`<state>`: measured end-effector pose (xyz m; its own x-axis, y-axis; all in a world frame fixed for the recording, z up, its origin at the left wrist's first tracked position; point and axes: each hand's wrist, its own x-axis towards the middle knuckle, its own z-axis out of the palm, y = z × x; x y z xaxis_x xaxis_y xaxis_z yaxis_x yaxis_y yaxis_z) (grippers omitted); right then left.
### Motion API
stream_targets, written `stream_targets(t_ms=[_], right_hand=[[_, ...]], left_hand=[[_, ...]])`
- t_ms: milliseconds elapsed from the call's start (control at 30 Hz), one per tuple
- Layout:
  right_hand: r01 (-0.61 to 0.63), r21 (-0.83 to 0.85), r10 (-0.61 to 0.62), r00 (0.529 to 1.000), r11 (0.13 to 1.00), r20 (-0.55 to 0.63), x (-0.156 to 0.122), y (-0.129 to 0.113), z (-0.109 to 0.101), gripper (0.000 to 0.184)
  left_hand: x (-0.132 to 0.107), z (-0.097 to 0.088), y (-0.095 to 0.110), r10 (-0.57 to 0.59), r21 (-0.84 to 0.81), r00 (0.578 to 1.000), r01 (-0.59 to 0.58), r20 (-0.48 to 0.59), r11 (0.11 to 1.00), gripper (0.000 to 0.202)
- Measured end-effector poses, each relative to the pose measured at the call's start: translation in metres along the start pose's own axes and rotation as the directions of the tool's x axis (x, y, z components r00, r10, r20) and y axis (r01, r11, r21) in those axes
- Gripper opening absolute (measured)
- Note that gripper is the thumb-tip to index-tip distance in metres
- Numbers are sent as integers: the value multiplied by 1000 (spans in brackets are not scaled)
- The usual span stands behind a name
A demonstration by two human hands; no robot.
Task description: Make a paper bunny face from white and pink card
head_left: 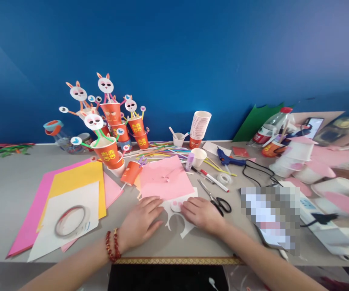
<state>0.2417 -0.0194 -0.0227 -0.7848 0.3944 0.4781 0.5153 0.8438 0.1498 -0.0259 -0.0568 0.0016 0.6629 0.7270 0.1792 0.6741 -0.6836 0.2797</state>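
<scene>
My left hand (142, 218) lies flat, fingers stretched out, its fingertips at the lower edge of a pink paper sheet (167, 178). The fingers of my right hand (201, 214) are bent and close together on a small white paper cut-out with pink spots (176, 206); the thumb is hidden. Under and between both hands lies a white paper scrap (189, 228) with rounded pieces cut away. A tiny curled pink bit (165, 178) rests on the pink sheet. Black-handled scissors (213, 199) lie half open, just beyond my right hand.
Rabbit-faced paper cup figures (106, 151) stand at the back left. Coloured sheets carry a tape roll (70, 220) at left. A cup stack (200, 125), glue stick (189, 161), markers and a blue glue gun (230, 158) are behind. At right are a phone (271, 226) and power strip (322, 226).
</scene>
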Motion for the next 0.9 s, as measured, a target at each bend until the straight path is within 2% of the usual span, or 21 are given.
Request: stream_targets(t_ms=[133, 300, 433, 600, 900], right_hand=[[-42, 10, 41, 998, 999, 51, -2, -2, 2, 13], [-76, 68, 71, 995, 995, 74, -3, 0, -1, 17], [-107, 132, 98, 993, 985, 73, -4, 1, 0, 19], [-126, 165, 119, 991, 978, 54, -5, 1, 1, 20], [-115, 220, 112, 993, 969, 23, -6, 5, 1, 21]], left_hand=[[0, 6, -15, 72, 90, 995, -78, 63, 993, 48], [2, 12, -19, 46, 146, 997, -54, 58, 988, 58], [6, 12, -13, 49, 159, 996, -60, 74, 985, 59], [16, 14, -4, 167, 119, 980, -180, 108, 977, 58], [19, 18, -4, 188, 106, 981, -192, 47, 976, 51]])
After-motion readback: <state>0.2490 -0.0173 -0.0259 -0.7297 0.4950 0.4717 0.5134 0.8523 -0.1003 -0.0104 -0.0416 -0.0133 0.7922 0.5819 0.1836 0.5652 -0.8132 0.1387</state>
